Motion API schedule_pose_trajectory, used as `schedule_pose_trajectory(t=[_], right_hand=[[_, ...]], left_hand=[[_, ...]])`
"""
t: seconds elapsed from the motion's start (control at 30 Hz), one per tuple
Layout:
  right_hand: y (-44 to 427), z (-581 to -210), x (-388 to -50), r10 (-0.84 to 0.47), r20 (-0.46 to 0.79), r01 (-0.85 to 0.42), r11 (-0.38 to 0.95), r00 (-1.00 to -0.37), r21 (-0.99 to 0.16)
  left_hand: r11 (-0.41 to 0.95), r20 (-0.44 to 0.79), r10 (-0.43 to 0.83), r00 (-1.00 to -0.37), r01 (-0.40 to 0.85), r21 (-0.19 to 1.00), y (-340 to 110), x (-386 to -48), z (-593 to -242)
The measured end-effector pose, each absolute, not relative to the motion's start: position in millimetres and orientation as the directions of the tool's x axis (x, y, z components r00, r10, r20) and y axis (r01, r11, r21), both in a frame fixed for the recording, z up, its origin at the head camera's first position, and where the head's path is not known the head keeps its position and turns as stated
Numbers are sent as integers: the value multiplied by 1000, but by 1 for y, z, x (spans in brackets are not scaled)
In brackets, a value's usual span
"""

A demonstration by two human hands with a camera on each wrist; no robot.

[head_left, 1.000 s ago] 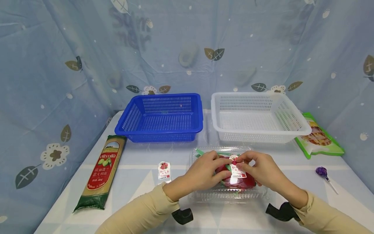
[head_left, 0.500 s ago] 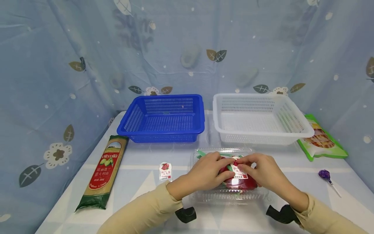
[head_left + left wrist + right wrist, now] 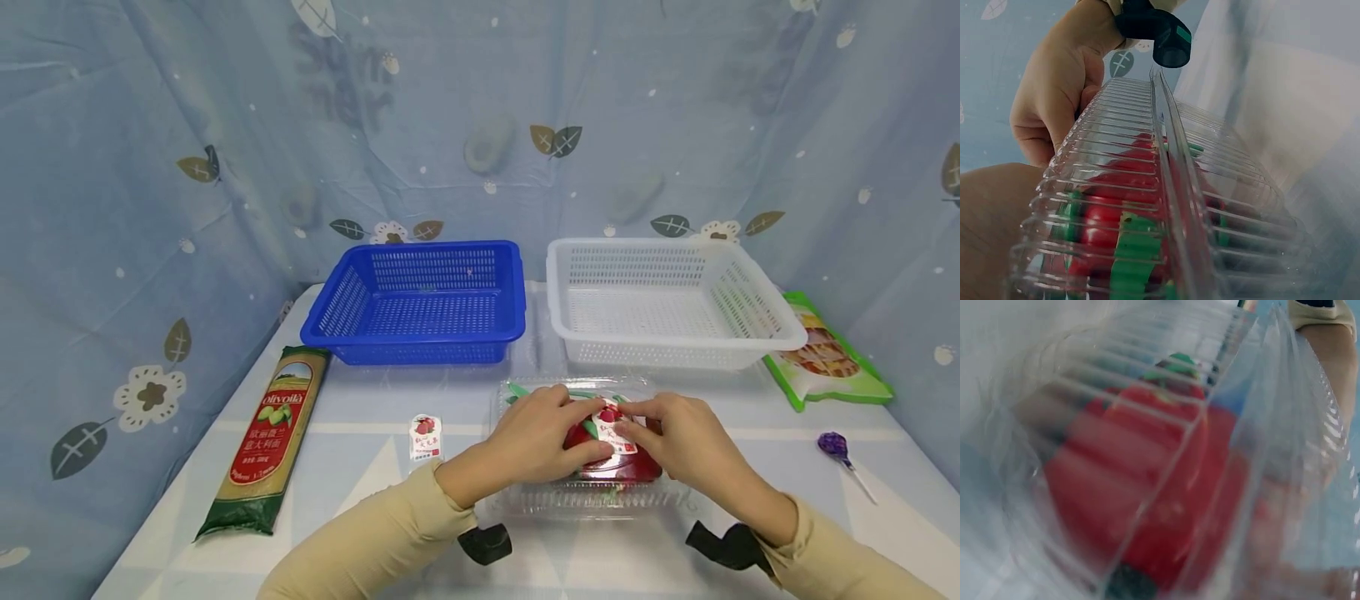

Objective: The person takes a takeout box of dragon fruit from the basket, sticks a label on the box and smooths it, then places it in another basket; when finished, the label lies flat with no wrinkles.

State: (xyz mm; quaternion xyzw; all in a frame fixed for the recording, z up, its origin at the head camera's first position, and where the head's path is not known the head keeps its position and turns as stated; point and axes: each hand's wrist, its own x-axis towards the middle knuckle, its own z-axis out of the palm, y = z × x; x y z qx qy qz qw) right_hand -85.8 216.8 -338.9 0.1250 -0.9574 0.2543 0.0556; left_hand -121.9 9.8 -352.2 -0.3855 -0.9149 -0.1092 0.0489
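A clear plastic box [image 3: 592, 500] with red and green contents lies on the table, with a white fruit label [image 3: 619, 433] on its lid. My left hand [image 3: 534, 437] touches the label's left side with straight fingers. From the right, my right hand [image 3: 686, 442] has finger and thumb on the label's other edge. In the left wrist view the ridged side of the box [image 3: 1116, 212] shows red and green things inside. Through the blurred clear plastic of the right wrist view a red item [image 3: 1147, 487] appears.
Behind stand a blue basket [image 3: 416, 352] and a white basket [image 3: 660, 354]. A pasta pack [image 3: 262, 442] lies at the left, a second label [image 3: 425, 437] left of the box. At the right are a green bag [image 3: 828, 367] and a purple lollipop [image 3: 832, 447].
Both hands stay at the lid label; their fingertips have shifted slightly, and more of the label's top shows between them.
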Motion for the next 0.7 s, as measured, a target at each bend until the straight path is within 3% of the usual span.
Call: schedule_pose_trajectory(t=[0.17, 0.43, 0.7], right_hand=[[220, -337, -81, -256, 149, -296, 847, -955, -442], [225, -338, -77, -305, 232, -377, 830, -924, -411], [228, -340, -76, -311, 160, -350, 847, -937, -399]], left_hand=[[687, 171, 684, -709, 705, 173, 11, -121, -353], [705, 183, 662, -727, 686, 177, 13, -123, -354], [689, 226, 672, -705, 708, 157, 12, -123, -355]])
